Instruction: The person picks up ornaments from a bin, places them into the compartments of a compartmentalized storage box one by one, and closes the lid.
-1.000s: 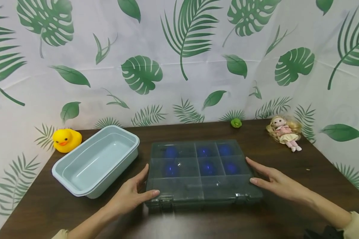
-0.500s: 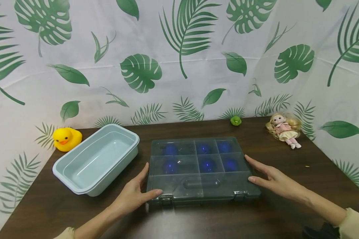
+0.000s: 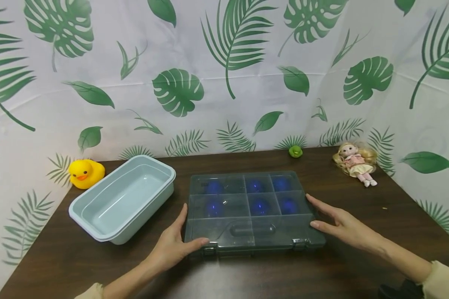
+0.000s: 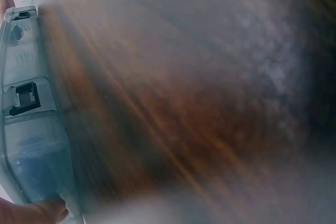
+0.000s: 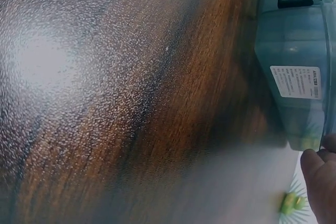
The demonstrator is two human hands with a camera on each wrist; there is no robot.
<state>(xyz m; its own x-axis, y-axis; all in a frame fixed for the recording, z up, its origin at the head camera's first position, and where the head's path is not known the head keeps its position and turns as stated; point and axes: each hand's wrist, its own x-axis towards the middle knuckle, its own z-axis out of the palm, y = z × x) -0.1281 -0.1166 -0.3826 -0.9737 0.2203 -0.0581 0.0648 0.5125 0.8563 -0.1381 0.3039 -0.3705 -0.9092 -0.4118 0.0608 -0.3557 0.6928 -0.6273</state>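
Note:
A transparent grey-green divided storage box (image 3: 224, 230) lies in front of me with its lid down. Through the lid show several round blue things (image 3: 260, 206) in the back and middle compartments. My left hand (image 3: 172, 247) grips its left side, thumb over the front corner near a latch (image 3: 210, 249). On the opposite side my right hand (image 3: 346, 227) holds the right edge, thumb and index finger spread along it. In the wrist views appear the left thumb (image 4: 37, 212) at a box corner and a white label (image 5: 298, 81) on the box's right side. Other fingers are mostly hidden.
On the dark wooden table (image 3: 262, 278) a pale blue tub (image 3: 122, 199) stands left of the box. A yellow rubber duck (image 3: 86, 173) sits behind the tub. Towards the back right are a small green toy (image 3: 295, 151) and a blonde doll (image 3: 357, 163). A leaf-patterned cloth (image 3: 217, 104) hangs behind.
The box's front has come down so that it lies flatter, and it appears slightly farther back. My left thumb has shifted a little to the right; the right hand has barely moved.

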